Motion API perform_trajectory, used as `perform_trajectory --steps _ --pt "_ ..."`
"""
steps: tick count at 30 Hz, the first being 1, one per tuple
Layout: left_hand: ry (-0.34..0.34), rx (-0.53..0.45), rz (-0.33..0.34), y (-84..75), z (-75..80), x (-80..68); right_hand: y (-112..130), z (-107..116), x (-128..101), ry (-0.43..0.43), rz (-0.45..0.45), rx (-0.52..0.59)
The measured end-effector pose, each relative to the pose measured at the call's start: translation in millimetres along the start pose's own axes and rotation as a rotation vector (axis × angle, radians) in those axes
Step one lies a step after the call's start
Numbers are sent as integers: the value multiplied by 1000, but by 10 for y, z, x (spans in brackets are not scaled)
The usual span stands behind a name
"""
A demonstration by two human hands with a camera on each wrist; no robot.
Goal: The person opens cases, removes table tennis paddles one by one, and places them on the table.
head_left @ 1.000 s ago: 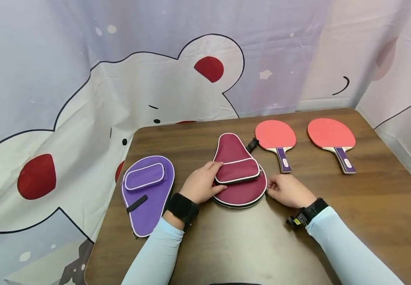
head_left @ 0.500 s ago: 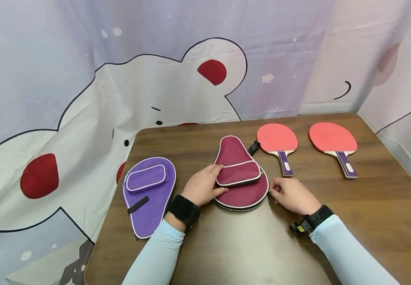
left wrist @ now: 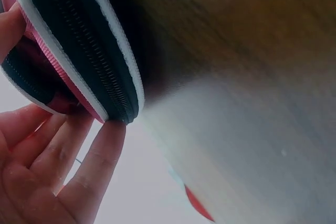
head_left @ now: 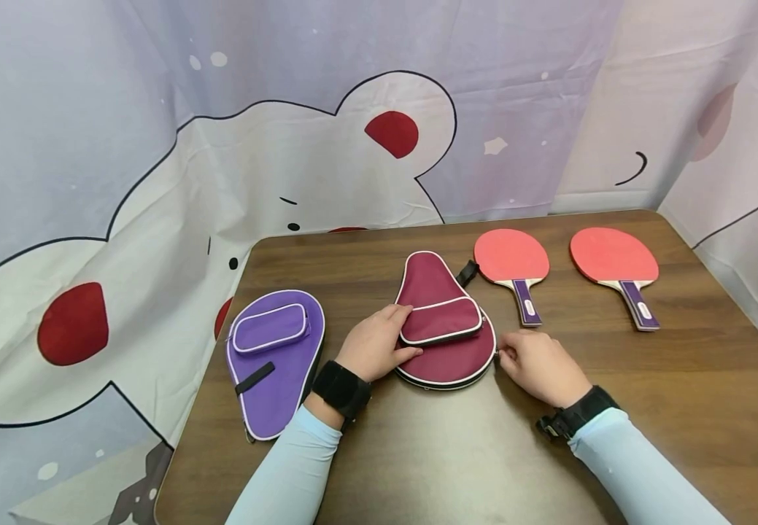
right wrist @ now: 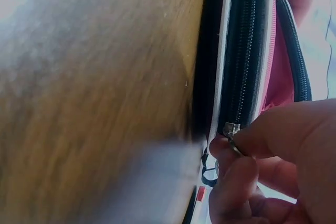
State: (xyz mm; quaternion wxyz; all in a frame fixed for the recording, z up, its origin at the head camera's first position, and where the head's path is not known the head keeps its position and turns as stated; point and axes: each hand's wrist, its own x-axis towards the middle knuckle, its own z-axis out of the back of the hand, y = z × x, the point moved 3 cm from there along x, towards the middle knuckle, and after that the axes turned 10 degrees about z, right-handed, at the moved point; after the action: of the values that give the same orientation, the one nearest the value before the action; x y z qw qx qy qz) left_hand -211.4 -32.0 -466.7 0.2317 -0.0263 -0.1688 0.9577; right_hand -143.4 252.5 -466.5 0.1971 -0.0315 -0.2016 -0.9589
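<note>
A maroon table tennis paddle case (head_left: 441, 364) with white piping and a zipped front pocket lies on the table, narrow end away from me. My left hand (head_left: 373, 343) holds its left side, thumb and fingers around the pocket's left end. In the left wrist view, fingertips (left wrist: 113, 129) meet the case's zippered edge. At the right edge, my right hand (head_left: 543, 364) pinches the metal zipper pull (right wrist: 231, 129) between thumb and finger. The zipper teeth (right wrist: 244, 61) look meshed along the stretch above the slider in the right wrist view.
A purple paddle case (head_left: 276, 364) lies left of my left forearm. Two red paddles with purple handles, one nearer (head_left: 511, 255) and one farther right (head_left: 615, 254), lie at the back right. A black strap (head_left: 467, 273) sticks out from the maroon case. A printed curtain (head_left: 273, 160) hangs behind the table (head_left: 694, 408).
The head view has shifted slightly. My right hand has turned a little at the wrist, its fingers staying by the case's right edge. The left hand keeps its place on the case.
</note>
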Motion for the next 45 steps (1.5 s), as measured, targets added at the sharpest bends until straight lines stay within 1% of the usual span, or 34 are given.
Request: perform_trajectory --steps 8,14,20,26,29,36,45 --pt "0 20 3 -9 10 -1 -36 -15 -28 18 -7 30" --pt "-8 44 3 -27 5 5 -35 -23 -70 -9 -2 55" --pt "-20 66 2 -63 14 -1 -11 -23 -87 -40 5 41" --pt "-27 81 14 -76 21 -6 30 -23 -111 -62 2 37" --pt "-36 83 25 -80 21 -13 50 -35 -119 -60 -3 47" --pt "-58 69 65 -128 18 -45 110 -37 -122 -67 22 36" --pt "-77 91 77 -159 31 -42 193 -51 -144 -34 -1 42"
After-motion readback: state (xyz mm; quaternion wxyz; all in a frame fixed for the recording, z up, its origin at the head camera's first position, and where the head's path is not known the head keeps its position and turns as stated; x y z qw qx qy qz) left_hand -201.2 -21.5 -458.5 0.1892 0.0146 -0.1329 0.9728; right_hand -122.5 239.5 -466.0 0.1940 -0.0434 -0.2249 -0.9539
